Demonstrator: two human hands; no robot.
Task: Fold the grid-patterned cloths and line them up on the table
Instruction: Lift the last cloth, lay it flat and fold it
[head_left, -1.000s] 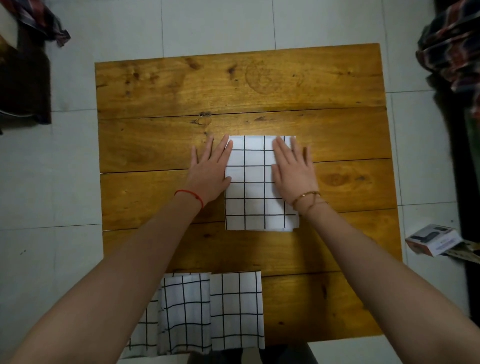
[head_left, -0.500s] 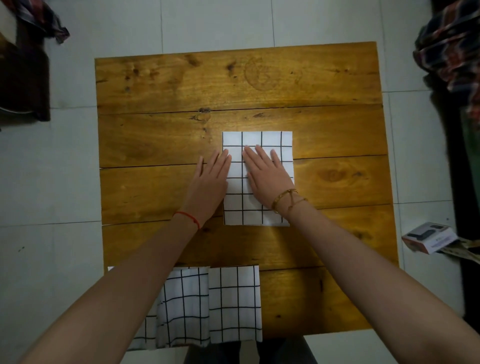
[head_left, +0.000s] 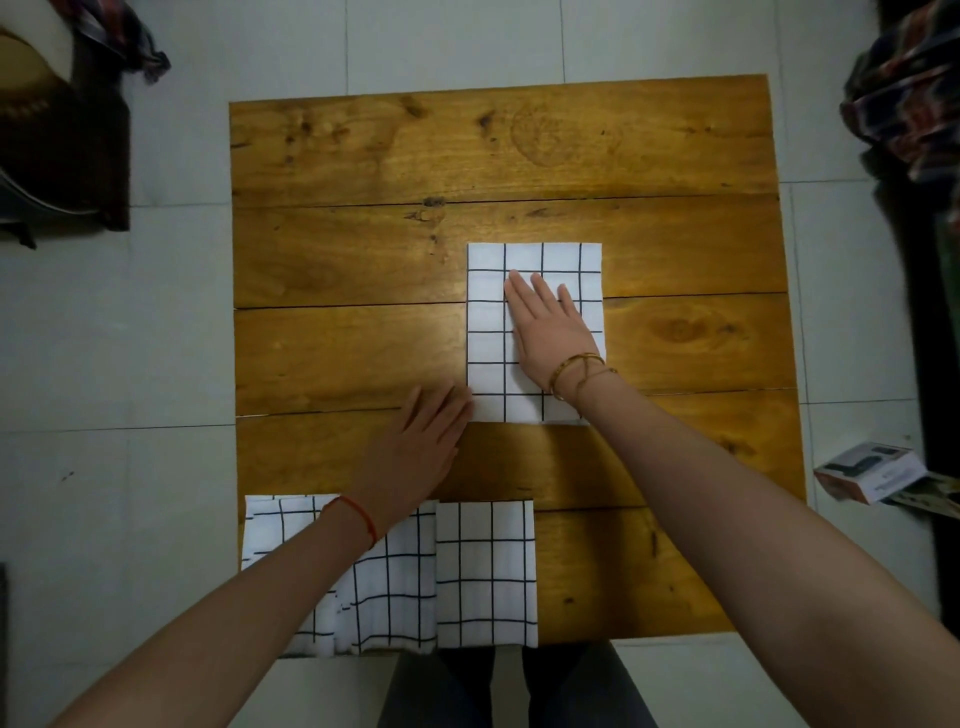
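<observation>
Wooden desk (head_left: 363, 338). Folded grid cloth (head_left: 485, 332) lay mid-desk; two more folded cloths (head_left: 485, 571) sat side by side at desk's near edge. Right hand (head_left: 553, 332) flat on mid cloth, fingers straight, slightly spread. Left hand (head_left: 418, 447) flat on desk, fingers together, touching that cloth's near-left corner.

Right hand (head_left: 553, 332) lies flat, fingers straight, on the folded grid cloth (head_left: 535, 332) at the middle of the wooden table (head_left: 363, 249). Left hand (head_left: 421, 447), fingers straight, rests on the wood with fingertips at that cloth's lower left corner. Two more folded cloths (head_left: 441, 571) lie side by side along the bottom edge, lower left of centre.
</observation>
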